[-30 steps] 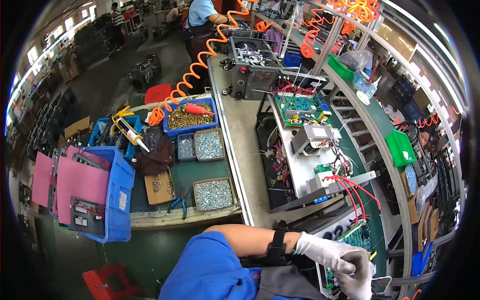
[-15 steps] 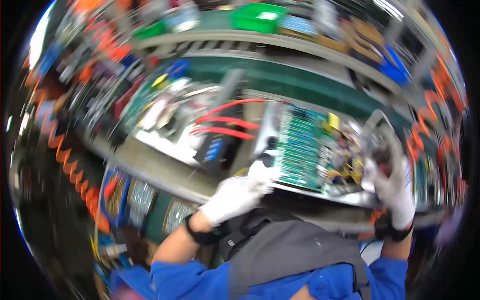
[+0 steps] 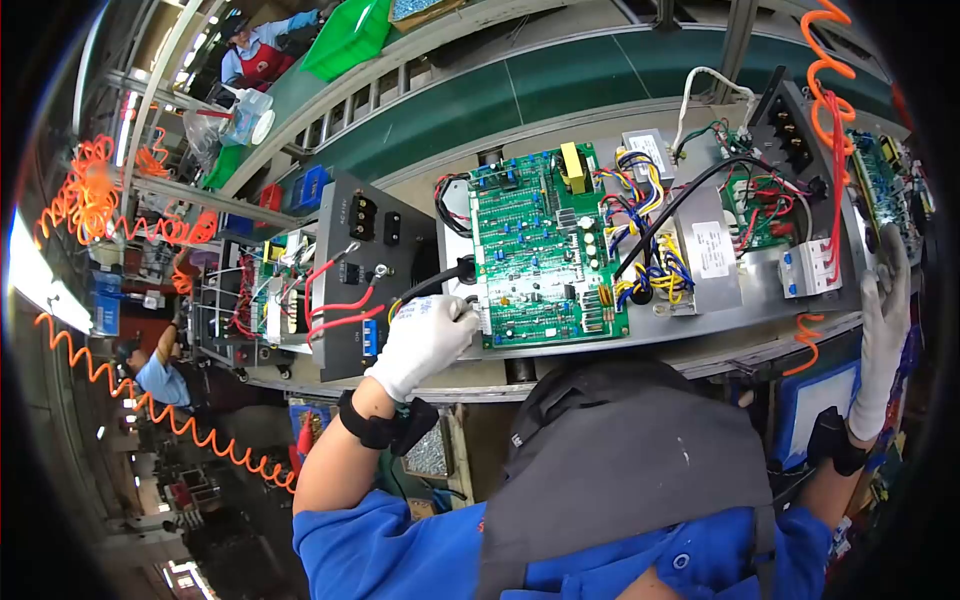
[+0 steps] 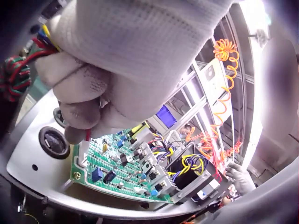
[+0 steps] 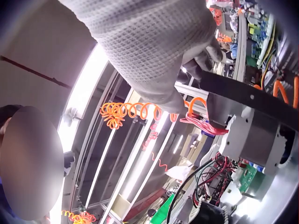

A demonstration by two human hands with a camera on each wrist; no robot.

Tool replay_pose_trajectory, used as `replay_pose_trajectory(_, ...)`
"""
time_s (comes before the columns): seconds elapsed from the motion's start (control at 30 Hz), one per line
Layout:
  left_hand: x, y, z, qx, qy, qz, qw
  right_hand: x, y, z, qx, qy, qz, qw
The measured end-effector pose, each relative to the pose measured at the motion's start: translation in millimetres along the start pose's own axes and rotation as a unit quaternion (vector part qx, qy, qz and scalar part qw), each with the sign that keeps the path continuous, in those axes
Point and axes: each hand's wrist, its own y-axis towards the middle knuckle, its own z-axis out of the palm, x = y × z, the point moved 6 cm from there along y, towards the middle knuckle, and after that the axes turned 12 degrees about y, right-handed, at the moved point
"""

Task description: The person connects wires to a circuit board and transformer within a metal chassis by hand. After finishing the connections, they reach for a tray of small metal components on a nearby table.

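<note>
My gloved left hand (image 3: 430, 340) is at the left edge of a green circuit board (image 3: 545, 250), which lies on an open metal chassis (image 3: 765, 270). Its fingers (image 4: 79, 88) are curled round wires (image 4: 44, 39), whose red and yellow strands show past the knuckles; the gripped part is hidden. Below the fingers, a round black grommet (image 4: 53, 142) sits in the panel. My gloved right hand (image 3: 885, 320) is at the chassis's right end. It grips the dark end panel (image 5: 247, 93) by its edge, with the fingertips bent over it.
Left of the board stands another unit with a dark panel (image 3: 350, 220) and red cables (image 3: 340, 320). Yellow and blue wire bundles (image 3: 655, 280) lie right of the board. An orange coiled hose (image 3: 835, 80) hangs at the right. People (image 3: 165, 375) work farther off.
The view has swung from the side bench to the chassis. The left hand has moved onto wires at the board's left edge; the right hand has gone to the chassis's right end.
</note>
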Motion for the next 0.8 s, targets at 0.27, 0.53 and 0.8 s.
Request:
replay_pose_trajectory(0.27,-9,-9,4,0.004,0.011,0.004,1.0,1,21,42,0.021,0.074,0.034,0.996)
replay_pose_trajectory(0.53,-21,-14,14,-0.14,0.098,0.098,0.98,8,43,41,0.176,-0.036,-0.04,0.983)
replay_pose_trajectory(0.8,-3,-5,21,-0.092,-0.018,-0.027,0.995,72,62,83,0.186,-0.233,-0.093,0.95)
